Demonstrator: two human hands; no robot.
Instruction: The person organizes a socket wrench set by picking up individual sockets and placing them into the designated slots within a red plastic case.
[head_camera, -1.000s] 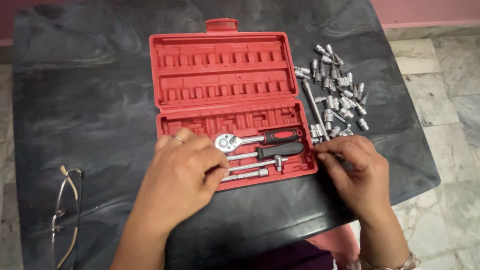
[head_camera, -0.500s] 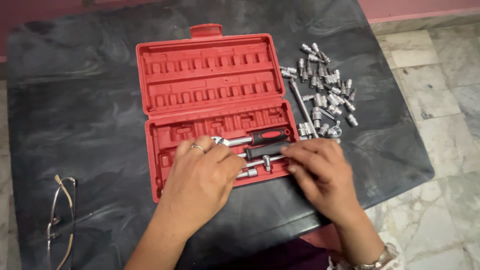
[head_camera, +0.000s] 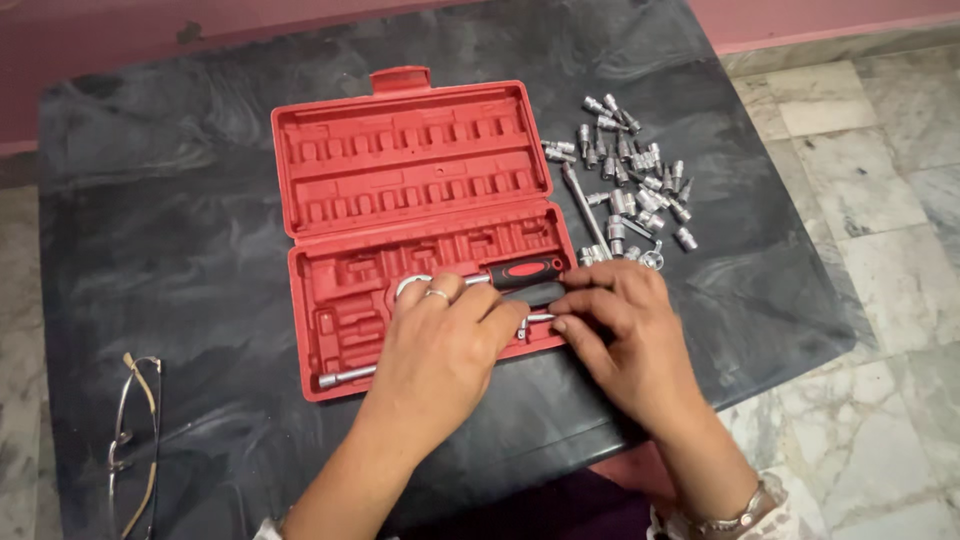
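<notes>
While my left hand (head_camera: 445, 345) lies flat over the open red tool case (head_camera: 420, 220) on the tabletop (head_camera: 180, 230), my right hand's (head_camera: 625, 335) fingers pinch a chrome bar (head_camera: 537, 319) beside the ratchet handle (head_camera: 525, 271); loose sockets (head_camera: 630, 180) lie nearby.

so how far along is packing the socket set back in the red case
Early. Done: the ratchet and a few bars lie in the red case. In hand: left hand and right hand press tools into its lower tray. Left: the lid slots are bare, and the loose sockets lie on the table.
</notes>
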